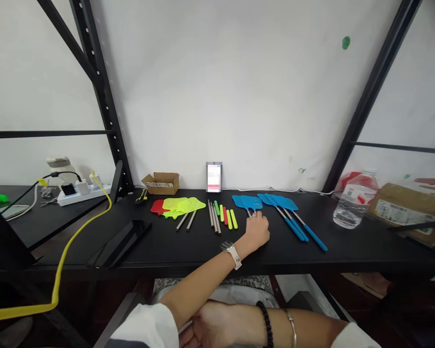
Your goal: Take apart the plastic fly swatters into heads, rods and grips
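My left hand (257,231), with a watch on its wrist, reaches across the black table. Its fingers are closed around the thin metal rods of blue fly swatters (246,201), and their lower ends are hidden behind the hand. To its right lie several more blue fly swatters (293,223) with blue grips. Left of the hand are yellow grip sleeves (233,219), a red one (225,216) and green ones, beside bare metal rods (214,218). Down in my lap rests my right hand (207,325), palm turned up, with fingers loosely apart and holding nothing.
Yellow swatter heads (181,205) and a red one (159,207) lie at left, before an open cardboard box (161,183). A phone (214,177) leans against the wall. A black tablet-like slab (121,243), yellow cable (72,237) and water bottle (350,210) flank the area.
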`<state>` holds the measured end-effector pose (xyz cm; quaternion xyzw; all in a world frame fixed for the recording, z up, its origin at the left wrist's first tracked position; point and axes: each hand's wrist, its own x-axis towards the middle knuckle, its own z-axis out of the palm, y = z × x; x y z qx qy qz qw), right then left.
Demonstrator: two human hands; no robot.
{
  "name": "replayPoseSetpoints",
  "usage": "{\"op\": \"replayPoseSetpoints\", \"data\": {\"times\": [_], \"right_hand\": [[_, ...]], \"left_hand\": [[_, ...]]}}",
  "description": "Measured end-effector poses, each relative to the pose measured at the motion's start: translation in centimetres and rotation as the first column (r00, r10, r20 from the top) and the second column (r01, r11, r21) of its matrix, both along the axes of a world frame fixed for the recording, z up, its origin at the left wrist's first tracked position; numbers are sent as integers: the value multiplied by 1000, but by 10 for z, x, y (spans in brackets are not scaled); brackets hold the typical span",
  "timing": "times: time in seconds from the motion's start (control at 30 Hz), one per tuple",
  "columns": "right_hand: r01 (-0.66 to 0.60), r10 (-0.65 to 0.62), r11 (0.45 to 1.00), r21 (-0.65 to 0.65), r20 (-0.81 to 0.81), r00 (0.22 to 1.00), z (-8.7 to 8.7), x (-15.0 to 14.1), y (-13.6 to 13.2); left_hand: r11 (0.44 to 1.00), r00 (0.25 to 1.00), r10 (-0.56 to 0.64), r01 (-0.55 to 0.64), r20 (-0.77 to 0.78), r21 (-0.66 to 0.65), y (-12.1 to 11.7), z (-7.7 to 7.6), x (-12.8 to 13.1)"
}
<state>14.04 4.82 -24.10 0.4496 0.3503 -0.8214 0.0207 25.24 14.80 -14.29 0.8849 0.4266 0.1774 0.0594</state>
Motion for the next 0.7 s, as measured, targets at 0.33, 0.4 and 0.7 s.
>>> {"op": "replayPoseSetpoints", "data": {"times": [0.33,0.4,0.7], "right_hand": [[-159,433,799,579,-372,821,72,57,-6],[-196,488,700,687,-260,833,104,72,-13],[90,266,197,976,-142,953,198,133,4]], "left_hand": [[908,947,265,-182,181,-377,8,19,-17],[878,925,303,-177,229,-444,12,21,-17],[760,766,341,116,545,-639,8,52,-74]]}}
